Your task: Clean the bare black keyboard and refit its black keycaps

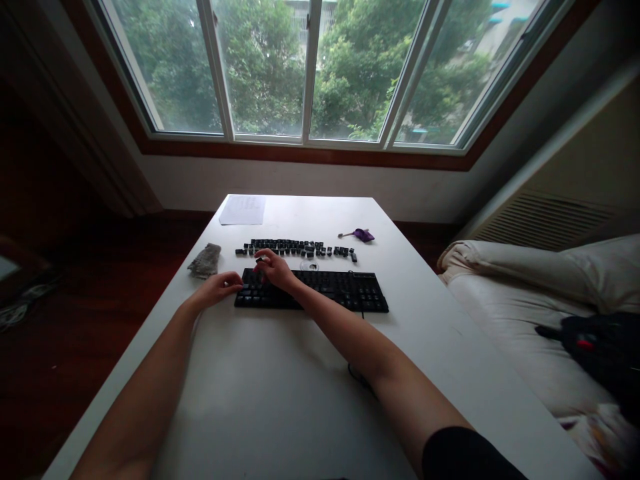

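A black keyboard (340,287) lies across the white table in front of me. My left hand (223,287) is at its left end, fingers curled against the edge. Over the keyboard's upper left part, my right hand (273,268) pinches a small black keycap (259,260) between thumb and fingers. Behind the keyboard, several loose black keycaps (285,244) stand in uneven rows, partly hidden by my right hand. A small clear round dish (310,265) with something dark in it sits between those rows and the keyboard.
A crumpled grey cloth (205,261) lies left of the keyboard. Farther back are a paper sheet (243,209) and a purple object (363,235) beside a small brush (345,235). The keyboard's cable (356,373) passes under my right forearm. A pale sofa (520,313) stands right of the table.
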The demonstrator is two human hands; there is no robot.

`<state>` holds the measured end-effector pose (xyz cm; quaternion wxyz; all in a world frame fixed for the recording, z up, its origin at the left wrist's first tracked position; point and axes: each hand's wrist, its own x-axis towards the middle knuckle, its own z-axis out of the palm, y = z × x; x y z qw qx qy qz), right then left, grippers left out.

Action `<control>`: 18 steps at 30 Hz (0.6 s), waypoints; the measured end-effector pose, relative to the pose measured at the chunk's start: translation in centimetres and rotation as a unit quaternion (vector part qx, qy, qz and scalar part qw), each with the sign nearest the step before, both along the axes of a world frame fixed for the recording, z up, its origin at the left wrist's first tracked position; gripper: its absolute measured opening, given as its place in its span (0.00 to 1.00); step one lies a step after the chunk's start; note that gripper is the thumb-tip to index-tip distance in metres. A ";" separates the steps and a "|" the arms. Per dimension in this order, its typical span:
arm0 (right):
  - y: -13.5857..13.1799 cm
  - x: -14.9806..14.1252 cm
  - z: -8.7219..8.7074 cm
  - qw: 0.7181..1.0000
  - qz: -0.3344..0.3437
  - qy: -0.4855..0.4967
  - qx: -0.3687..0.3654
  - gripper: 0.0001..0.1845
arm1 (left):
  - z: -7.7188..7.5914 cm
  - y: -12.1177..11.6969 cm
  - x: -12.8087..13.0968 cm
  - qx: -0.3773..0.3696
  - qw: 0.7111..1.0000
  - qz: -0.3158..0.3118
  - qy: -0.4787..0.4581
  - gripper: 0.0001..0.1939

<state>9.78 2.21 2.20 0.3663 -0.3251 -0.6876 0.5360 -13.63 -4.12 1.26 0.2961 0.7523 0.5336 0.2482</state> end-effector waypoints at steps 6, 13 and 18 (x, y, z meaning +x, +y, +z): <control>-0.2 -0.3 0.9 0.977 0.071 0.138 -0.144 0.11 | 0.0 -0.1 -0.1 0.003 1.000 0.001 -0.007 0.20; 0.0 -0.5 0.0 0.986 0.038 0.140 -0.082 0.13 | -0.5 0.1 -0.4 0.004 1.000 0.004 -0.012 0.21; 0.0 -1.2 -0.6 0.999 -0.001 0.047 -0.012 0.19 | -0.7 0.2 -0.6 0.004 1.000 -0.001 -0.020 0.21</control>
